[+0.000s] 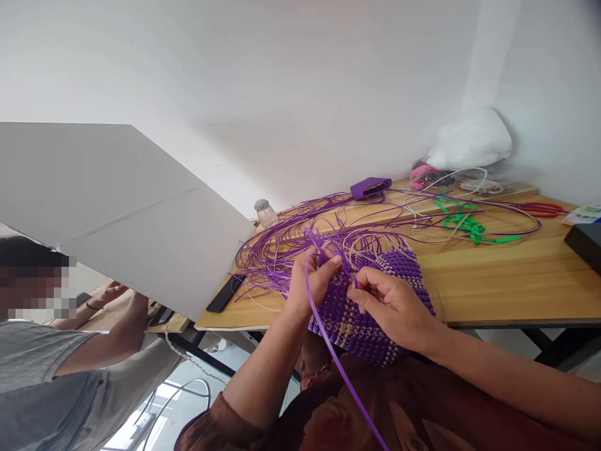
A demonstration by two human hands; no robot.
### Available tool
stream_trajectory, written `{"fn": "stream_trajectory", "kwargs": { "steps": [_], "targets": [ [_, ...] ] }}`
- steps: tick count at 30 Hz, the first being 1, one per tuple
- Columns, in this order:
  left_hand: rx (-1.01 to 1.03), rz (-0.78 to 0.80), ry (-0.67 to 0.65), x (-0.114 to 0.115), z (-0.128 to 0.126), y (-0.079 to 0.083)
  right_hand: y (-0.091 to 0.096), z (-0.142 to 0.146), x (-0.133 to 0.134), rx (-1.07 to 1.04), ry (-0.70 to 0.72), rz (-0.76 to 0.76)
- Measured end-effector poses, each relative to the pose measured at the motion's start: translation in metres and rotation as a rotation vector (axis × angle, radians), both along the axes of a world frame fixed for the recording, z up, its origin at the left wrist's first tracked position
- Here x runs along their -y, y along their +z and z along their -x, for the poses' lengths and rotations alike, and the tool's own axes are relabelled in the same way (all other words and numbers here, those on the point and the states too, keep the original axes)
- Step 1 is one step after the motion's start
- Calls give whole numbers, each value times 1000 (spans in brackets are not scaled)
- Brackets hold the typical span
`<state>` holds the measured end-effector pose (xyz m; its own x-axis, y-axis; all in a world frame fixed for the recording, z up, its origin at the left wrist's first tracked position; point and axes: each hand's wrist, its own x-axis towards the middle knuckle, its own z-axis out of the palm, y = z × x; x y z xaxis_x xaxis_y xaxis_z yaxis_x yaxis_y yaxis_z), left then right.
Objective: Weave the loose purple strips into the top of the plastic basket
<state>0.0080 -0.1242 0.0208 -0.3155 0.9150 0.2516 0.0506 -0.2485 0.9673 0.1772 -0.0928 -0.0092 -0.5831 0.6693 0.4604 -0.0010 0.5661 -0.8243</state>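
Note:
A purple and beige woven basket [401, 269] rests against the table's front edge, with many loose purple strips [267, 263] spreading from its upper side. My left hand [312, 279] is closed at the basket's left part, thumb pressed on purple strips there. One long purple strip [328, 344] hangs from beside that hand down over my lap. My right hand [387, 304] pinches a short bit of purple strip [354, 283] with thumb and fingertips, close to the weave. The basket's far side and the strip ends under my fingers are partly hidden.
A small purple woven pouch [370, 188], a glass jar [266, 214] and a black phone-like object [226, 293] lie around. Right are green strips [462, 222], red-handled scissors [542, 209], a white bag [472, 141] and a black box [585, 244]. A co-worker [42, 369] sits left beyond a grey partition [117, 207].

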Motion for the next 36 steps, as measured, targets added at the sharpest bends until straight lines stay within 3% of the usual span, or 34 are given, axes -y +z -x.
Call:
{"fn": "stream_trajectory", "kwargs": {
  "steps": [3,9,14,19,24,27,29,33,36],
  "targets": [
    [-141,92,-3,6,4,7,-2,-2,0,-42,66,108],
    [-185,127,33,11,4,11,2,1,1,-16,37,72],
    [-245,103,88,7,2,4,8,2,3,115,221,398],
    [-241,81,52,7,3,4,32,-4,-21,269,210,187],
    [-249,56,-27,7,4,6,64,12,-45,274,-1,-109],
    [-282,48,-27,9,4,7,78,26,-55,217,-44,-241],
    [-294,48,-35,11,3,9,87,32,-71,120,-136,-275],
    [-310,68,-22,12,-1,10,99,39,-124,-71,-539,-248],
    [-322,70,-38,10,2,11,91,41,-154,-21,-626,-222]
  ]
}}
